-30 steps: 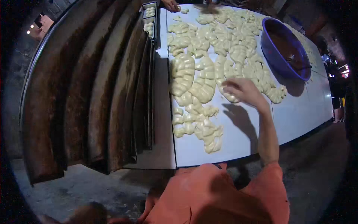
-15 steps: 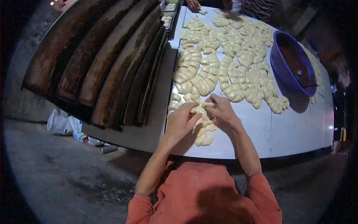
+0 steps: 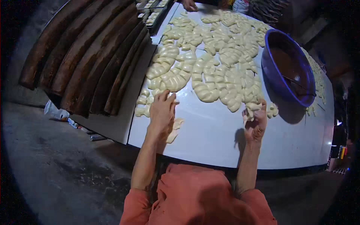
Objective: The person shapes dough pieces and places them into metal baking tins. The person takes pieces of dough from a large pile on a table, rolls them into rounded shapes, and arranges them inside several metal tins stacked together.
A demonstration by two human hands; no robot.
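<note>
My right hand [image 3: 258,125] is raised over the white table, closed around a torn, pale lump of dough [image 3: 253,107]. On the left, my left hand [image 3: 162,110] is low over the table, its fingers bent together. A small bit of dough [image 3: 176,101] shows at its fingertips, mostly hidden by the hand. Beside the wrist lies a flat, loose strip of dough [image 3: 175,130]. Many glossy, pale yellow dough pieces [image 3: 210,90] are packed in curved rows ahead of both hands.
A purple basin [image 3: 267,67] with brown contents stands at the right. Long, dark, stained trough-like pieces [image 3: 80,67] lie stacked at the left. Trays [image 3: 153,20] of small dough pieces sit at the far left, near another person's hand [image 3: 189,5]. White bags [image 3: 56,111] lie on the floor.
My hands have parted: the right moved right with a lump of dough, the left moved slightly left. The dough between them has been pulled apart. The view has shifted right.
</note>
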